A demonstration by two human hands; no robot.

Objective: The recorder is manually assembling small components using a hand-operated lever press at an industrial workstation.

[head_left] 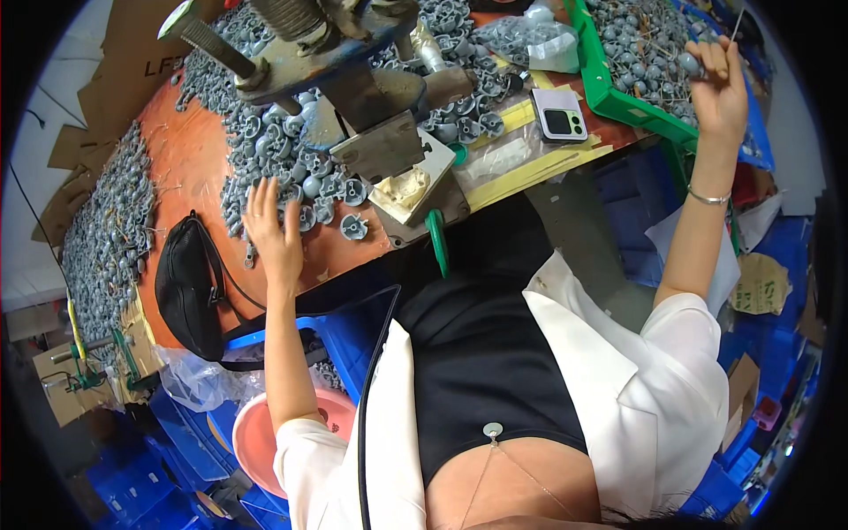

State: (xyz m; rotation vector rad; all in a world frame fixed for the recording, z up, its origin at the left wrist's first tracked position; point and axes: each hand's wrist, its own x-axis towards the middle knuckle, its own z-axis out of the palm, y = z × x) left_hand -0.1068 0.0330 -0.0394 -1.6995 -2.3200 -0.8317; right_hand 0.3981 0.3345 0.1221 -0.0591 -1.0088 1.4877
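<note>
My left hand (276,237) is open, fingers stretched out, at the near edge of a heap of grey plastic caps (265,132) on the orange-topped table (190,141). Raised at the far right, my right hand (720,97) pinches a grey ball-shaped part with a thin rod (692,64). Below that hand, a green crate (605,97) holds many similar grey balls with rods. Between my hands stands a worn metal bench press (353,97), with a cream-coloured fixture (402,193) at its base. No part can be made out in the fixture.
A phone (560,115) lies on the taped table edge beside the crate. A black bag (187,287) rests left of my left forearm, near another heap of grey parts (104,230). A green-coated handle (437,243) juts toward me. Below is a pink basin (256,437).
</note>
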